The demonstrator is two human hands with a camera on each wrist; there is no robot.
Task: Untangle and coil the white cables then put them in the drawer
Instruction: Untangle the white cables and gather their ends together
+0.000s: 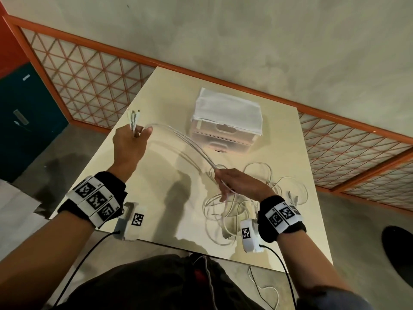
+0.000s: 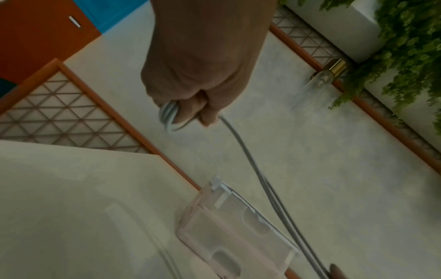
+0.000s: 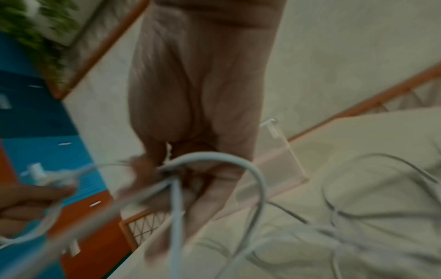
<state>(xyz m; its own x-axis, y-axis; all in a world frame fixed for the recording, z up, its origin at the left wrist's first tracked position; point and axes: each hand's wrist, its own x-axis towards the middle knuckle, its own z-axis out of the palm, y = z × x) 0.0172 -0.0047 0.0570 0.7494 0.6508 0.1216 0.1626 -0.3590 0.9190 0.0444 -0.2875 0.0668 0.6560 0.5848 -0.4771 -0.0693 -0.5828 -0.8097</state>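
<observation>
Several white cables (image 1: 178,135) arc above the table between my two hands. My left hand (image 1: 131,139) is raised at the table's left and grips the cables' plug ends (image 1: 133,117), which stick up past my fingers. In the left wrist view my left hand (image 2: 190,105) is curled round the bundle (image 2: 168,115). My right hand (image 1: 232,180) pinches the same strands lower down, above a tangled heap of white cable (image 1: 241,202) on the table. The right wrist view is blurred, with a cable loop (image 3: 238,169) under my fingers. The translucent drawer unit (image 1: 225,126) stands behind, its drawers closed.
The beige table (image 1: 156,198) has bare surface at its left and centre. An orange-framed lattice fence (image 1: 89,79) runs behind it. A blue and orange locker (image 1: 24,113) stands at the left. One white cable (image 1: 263,287) lies on the floor near my legs.
</observation>
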